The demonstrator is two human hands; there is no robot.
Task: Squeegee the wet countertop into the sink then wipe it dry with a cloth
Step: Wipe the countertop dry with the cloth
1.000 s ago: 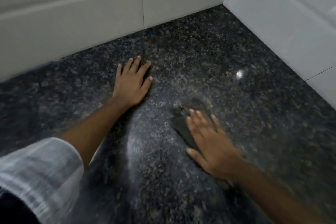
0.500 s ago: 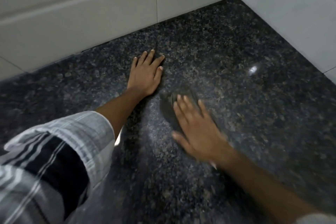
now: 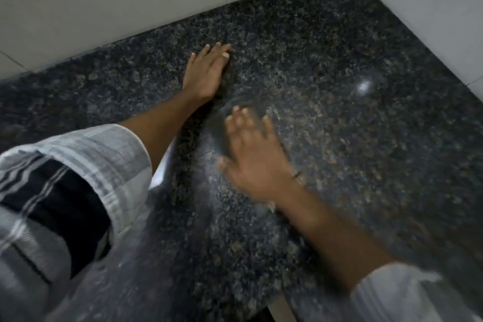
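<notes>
- Left hand [image 3: 206, 73] lies flat on the dark speckled surface [image 3: 339, 151], fingers together, holding nothing.
- Right hand [image 3: 257, 154], blurred, presses a dark cloth [image 3: 222, 125] onto the surface, fingers spread.
</notes>
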